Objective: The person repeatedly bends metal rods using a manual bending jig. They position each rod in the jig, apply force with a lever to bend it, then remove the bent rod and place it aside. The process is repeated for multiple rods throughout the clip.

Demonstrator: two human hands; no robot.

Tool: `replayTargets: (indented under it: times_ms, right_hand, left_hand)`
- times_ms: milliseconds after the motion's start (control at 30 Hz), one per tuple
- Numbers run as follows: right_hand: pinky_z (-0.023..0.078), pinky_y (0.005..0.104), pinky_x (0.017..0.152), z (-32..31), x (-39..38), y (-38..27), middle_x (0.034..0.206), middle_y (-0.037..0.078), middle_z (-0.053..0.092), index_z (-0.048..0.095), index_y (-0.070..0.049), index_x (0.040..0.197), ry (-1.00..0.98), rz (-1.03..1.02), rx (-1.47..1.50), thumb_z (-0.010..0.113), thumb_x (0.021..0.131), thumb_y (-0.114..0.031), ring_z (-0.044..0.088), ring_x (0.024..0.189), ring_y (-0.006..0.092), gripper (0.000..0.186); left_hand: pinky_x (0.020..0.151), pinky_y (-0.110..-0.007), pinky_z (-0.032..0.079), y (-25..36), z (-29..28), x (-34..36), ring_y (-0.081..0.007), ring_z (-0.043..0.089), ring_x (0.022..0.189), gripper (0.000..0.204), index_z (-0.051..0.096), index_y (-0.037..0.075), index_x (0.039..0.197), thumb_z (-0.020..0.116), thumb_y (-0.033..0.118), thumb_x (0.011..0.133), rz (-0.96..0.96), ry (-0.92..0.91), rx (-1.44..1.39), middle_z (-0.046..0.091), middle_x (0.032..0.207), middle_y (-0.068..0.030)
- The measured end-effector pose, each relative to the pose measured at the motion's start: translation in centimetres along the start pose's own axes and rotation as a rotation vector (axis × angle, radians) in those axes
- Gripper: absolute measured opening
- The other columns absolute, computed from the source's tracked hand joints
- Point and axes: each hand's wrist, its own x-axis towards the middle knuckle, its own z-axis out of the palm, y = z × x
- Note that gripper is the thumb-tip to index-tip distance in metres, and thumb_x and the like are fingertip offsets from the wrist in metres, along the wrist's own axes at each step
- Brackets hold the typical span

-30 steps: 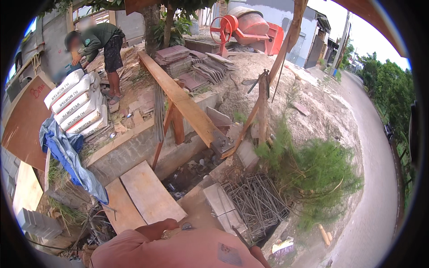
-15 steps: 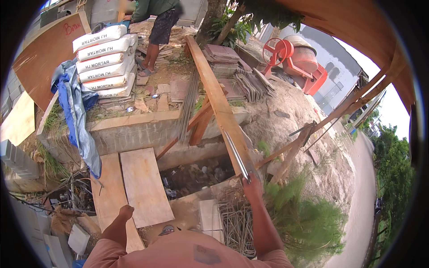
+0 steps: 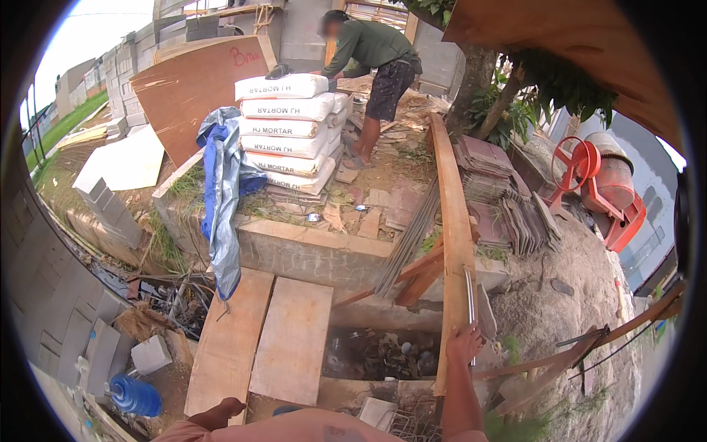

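My right hand (image 3: 462, 345) is closed round a slim silver metal bar (image 3: 470, 298), which points away from me along the right side of a long wooden plank (image 3: 452, 250). The hand is over the plank's near end; whether it touches the wood, I cannot tell. Low at the left, my left hand (image 3: 228, 408) appears curled into a loose fist with nothing visible in it. It is nearest to two flat wooden boards (image 3: 292, 331) lying side by side.
A debris-filled trench (image 3: 383, 352) lies beyond me. White sacks (image 3: 283, 129) are stacked past a low concrete wall (image 3: 309, 250), beside a blue-silver tarp (image 3: 223, 214). A person (image 3: 375, 55) bends behind them. An orange mixer (image 3: 607, 173) stands right; a blue jug (image 3: 135, 395) lies left.
My view has turned left and upward, so the scene sits further right and lower. The right hand still grips the bar, which now points more straight ahead. The left hand remains curled.
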Motion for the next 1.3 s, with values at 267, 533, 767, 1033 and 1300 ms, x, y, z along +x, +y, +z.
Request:
replayTargets:
  times_ms: [267, 533, 767, 1033, 1300]
  right_hand:
    - [0.037, 0.0546, 0.097, -2.5, -0.7, -1.4, 0.144, 0.017, 0.037, 0.033, -0.016, 0.147, -0.063, -0.062, -0.001, 0.062, 0.085, -0.042, 0.043, 0.125, 0.0382, 0.074]
    - [0.033, 0.0564, 0.101, -3.0, -0.6, 0.3, 0.141, 0.019, 0.039, 0.033, -0.018, 0.148, -0.13, -0.028, 0.002, 0.066, 0.081, -0.041, 0.04, 0.126, 0.0395, 0.078]
    - [0.03, 0.0541, 0.103, -2.8, -0.1, -1.7, 0.139, 0.023, 0.037, 0.044, -0.012, 0.141, -0.127, -0.144, -0.053, 0.068, 0.081, -0.033, 0.037, 0.128, 0.0412, 0.068]
    - [0.026, 0.0536, 0.107, -2.8, -0.2, -0.9, 0.142, 0.024, 0.033, 0.043, -0.012, 0.142, -0.207, -0.053, -0.08, 0.07, 0.075, -0.032, 0.033, 0.131, 0.0417, 0.075]
    - [0.026, 0.0527, 0.108, -2.3, -0.4, -0.4, 0.143, 0.023, 0.032, 0.043, -0.01, 0.141, -0.221, 0.002, -0.065, 0.07, 0.074, -0.03, 0.033, 0.131, 0.0428, 0.075]
  left_hand:
    - [0.091, -0.041, 0.049, 17.8, -1.4, 6.6, -0.0348, 0.063, 0.103, 0.047, 0.068, 0.008, 0.108, 0.056, 0.049, 0.087, 0.625, 0.157, 0.029, 0.068, 0.106, -0.0191]
    - [0.094, -0.046, 0.046, 33.1, -4.5, 18.2, -0.0383, 0.059, 0.107, 0.045, 0.068, 0.004, 0.105, 0.043, 0.039, 0.093, 0.923, -0.036, 0.777, 0.063, 0.115, -0.0235]
    - [0.091, -0.047, 0.047, 48.7, -5.5, 31.1, -0.0399, 0.06, 0.106, 0.038, 0.067, 0.005, 0.104, 0.05, 0.037, 0.091, 0.718, 0.406, 0.067, 0.066, 0.106, -0.0225]
    - [0.095, -0.048, 0.044, 62.7, -8.1, 33.8, -0.0403, 0.057, 0.112, 0.042, 0.062, 0.001, 0.115, 0.048, 0.034, 0.093, 0.578, 0.495, -0.068, 0.062, 0.114, -0.026]
    - [0.088, -0.05, 0.047, 61.5, -7.1, 33.3, -0.0424, 0.06, 0.102, 0.034, 0.066, 0.007, 0.111, 0.05, 0.032, 0.095, 0.671, 0.509, 0.014, 0.065, 0.104, -0.0248]
